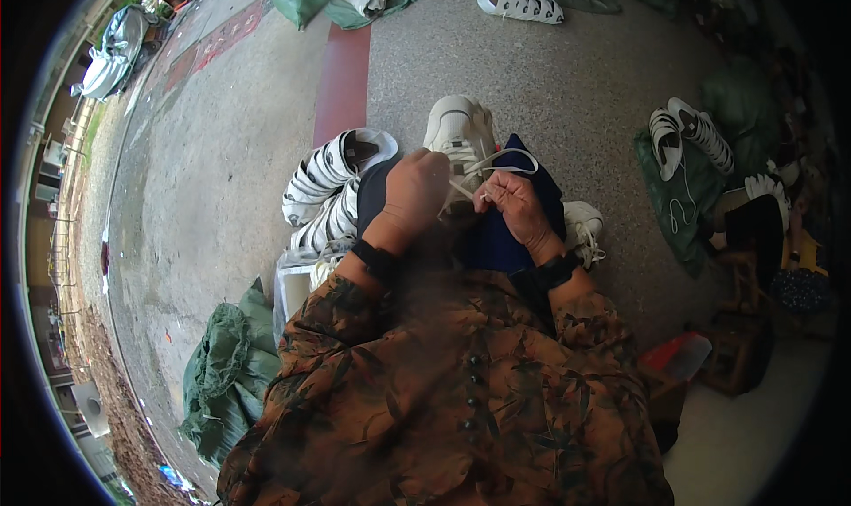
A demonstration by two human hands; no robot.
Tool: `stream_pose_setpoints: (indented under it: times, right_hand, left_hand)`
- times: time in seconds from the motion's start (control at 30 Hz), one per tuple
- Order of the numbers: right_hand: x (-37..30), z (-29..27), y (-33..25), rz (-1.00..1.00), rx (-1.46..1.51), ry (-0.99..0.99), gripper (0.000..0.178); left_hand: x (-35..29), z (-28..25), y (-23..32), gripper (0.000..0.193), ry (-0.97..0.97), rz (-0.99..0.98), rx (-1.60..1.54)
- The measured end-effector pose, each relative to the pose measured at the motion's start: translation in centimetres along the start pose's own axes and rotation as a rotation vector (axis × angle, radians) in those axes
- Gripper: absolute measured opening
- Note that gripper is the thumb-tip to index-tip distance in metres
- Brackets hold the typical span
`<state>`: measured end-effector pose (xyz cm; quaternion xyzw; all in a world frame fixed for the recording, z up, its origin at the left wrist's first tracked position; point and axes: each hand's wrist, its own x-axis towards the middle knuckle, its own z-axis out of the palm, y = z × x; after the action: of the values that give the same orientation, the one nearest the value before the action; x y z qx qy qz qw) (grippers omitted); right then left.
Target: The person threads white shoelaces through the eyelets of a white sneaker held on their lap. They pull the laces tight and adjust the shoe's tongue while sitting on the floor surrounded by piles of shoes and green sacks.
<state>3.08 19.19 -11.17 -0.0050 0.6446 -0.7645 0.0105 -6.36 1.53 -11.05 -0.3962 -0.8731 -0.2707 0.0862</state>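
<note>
A cream-white sneaker (453, 123) sits between my knees, its toe pointing away from me. A pale shoelace (523, 155) loops out from its eyelets to the right. My left hand (417, 190) is closed at the left side of the shoe's lacing, its fingertips partly hidden; a stretch of lace runs from it toward the other hand. My right hand (516, 206) pinches the lace between thumb and fingers, just right of the shoe's opening. Dark blue cloth (498, 243) covers my lap beneath the hands.
Stacked white shoes with black stripes (321, 180) stand at my left, and another cream shoe (583, 226) at my right. Green sacks (232, 355) lie at lower left. Farther right, striped shoes (705, 138) rest on green sacking near another person's hand (769, 192). One more striped shoe (519, 4) lies ahead.
</note>
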Motion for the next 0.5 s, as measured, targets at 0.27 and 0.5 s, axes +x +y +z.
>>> stream_pose_setpoints:
  times: [0.27, 0.5]
  right_hand:
    - [0.5, -0.7, 1.7, -0.058, -0.18, 0.088, 0.021]
    - [-1.8, -4.6, -0.9, -0.235, -0.817, 0.156, 0.017]
  left_hand:
    - [2.1, 1.9, 1.7, 0.01, -0.297, -0.071, 0.198]
    - [-2.5, -6.1, -3.7, 0.009, -0.177, -0.156, 0.221]
